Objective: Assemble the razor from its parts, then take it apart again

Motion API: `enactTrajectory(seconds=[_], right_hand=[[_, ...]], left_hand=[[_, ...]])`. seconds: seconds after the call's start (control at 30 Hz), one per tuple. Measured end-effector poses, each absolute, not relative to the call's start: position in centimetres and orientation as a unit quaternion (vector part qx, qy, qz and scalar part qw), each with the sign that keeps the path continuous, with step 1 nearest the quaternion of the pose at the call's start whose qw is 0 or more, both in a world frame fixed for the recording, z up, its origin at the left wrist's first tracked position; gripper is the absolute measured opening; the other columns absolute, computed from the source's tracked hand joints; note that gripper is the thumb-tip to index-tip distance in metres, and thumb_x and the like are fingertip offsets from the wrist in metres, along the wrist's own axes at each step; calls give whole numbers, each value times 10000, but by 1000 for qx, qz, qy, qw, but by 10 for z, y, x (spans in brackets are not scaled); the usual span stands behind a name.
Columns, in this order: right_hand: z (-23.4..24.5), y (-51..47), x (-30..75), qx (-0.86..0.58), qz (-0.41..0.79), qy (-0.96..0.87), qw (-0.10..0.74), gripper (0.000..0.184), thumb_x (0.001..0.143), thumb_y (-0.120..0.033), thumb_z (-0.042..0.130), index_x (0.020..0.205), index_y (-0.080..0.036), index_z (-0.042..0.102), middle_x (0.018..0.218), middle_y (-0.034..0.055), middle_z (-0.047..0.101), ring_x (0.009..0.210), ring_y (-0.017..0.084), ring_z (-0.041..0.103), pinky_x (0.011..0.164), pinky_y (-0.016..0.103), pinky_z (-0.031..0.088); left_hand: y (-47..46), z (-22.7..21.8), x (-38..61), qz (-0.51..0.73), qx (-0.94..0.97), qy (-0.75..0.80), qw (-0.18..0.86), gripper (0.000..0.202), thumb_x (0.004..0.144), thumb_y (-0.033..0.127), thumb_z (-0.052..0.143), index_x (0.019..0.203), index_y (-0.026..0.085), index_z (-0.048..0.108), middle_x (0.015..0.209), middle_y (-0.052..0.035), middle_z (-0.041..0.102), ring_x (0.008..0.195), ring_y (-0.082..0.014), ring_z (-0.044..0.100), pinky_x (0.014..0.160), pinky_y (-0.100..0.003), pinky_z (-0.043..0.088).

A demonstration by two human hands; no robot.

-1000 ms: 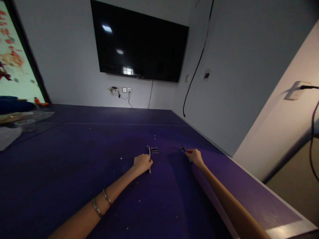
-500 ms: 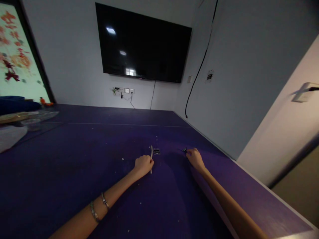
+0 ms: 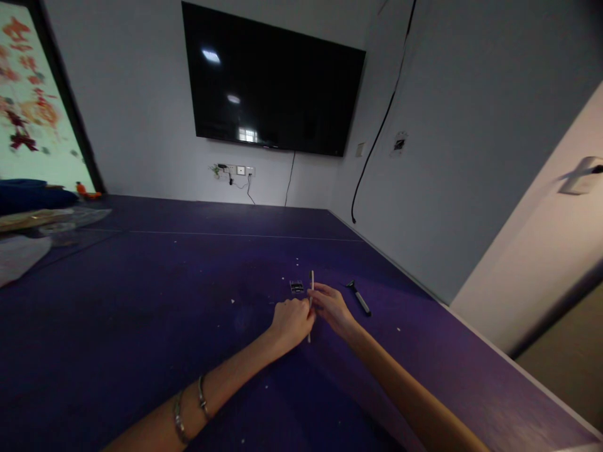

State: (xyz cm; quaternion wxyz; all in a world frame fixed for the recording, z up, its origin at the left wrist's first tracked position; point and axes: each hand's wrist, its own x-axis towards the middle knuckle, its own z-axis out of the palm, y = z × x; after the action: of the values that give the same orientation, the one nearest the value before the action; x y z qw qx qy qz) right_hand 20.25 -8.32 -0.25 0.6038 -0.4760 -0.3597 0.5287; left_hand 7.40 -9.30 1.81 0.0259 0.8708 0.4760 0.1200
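Since the earlier frame, the left hand has shifted rightward with its pale stick, and the right hand has left the razor to meet it. Left of the grip, the purple tabletop extends broadly, flecked with small pale bits, to clear plastic at the far left. Just beyond the grip sits a small dark case. The left hand is closed around the stick's middle; the right fingers touch it higher up, though whether they pinch it cannot be told. The stick is slender and straight, with a darker patch at its far end. Right of the grip lies the razor, dark-headed and grey-handled; beyond it runs the table's pale edge.
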Motion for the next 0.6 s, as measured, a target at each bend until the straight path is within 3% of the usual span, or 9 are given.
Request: enactTrajectory(seconds=[0.17,0.27,0.33,0.43,0.6], right_hand=[[1,-79,228,-501,489,-378,606,302,561,-282,730,831,-160,669,712,19,641,641,140,594,518,234,469],[2,-72,268,-558,411,-407,595,248,601,-313,678,762,-125,692,701,53,661,600,137,596,525,233,465],[1,-67,302,-608,327,-426,585,305,633,-353,632,790,-103,704,698,76,676,590,158,609,518,243,461],[-5,-63,351,-697,185,-469,511,382,666,-384,585,865,-87,717,686,77,692,623,207,638,521,249,450],[-25,-63,394,-766,21,-521,375,313,700,-348,560,784,-111,745,691,65,705,705,247,662,553,233,429]], left_hand=[[-85,18,75,140,870,467,75,430,888,473,317,884,191,641,847,-88,678,821,-254,641,716,-368,461],[-69,18,72,160,870,455,100,325,872,410,391,831,189,626,857,-61,667,822,-208,623,714,-311,451],[-54,16,68,180,876,436,100,233,852,331,435,822,180,610,881,-58,654,839,-185,604,732,-285,442],[-30,7,62,197,875,438,65,169,824,271,463,840,166,595,926,-71,627,897,-191,569,795,-293,428],[1,-17,56,199,868,455,20,255,807,258,477,1019,132,542,1064,-106,575,1006,-214,520,881,-325,396]])
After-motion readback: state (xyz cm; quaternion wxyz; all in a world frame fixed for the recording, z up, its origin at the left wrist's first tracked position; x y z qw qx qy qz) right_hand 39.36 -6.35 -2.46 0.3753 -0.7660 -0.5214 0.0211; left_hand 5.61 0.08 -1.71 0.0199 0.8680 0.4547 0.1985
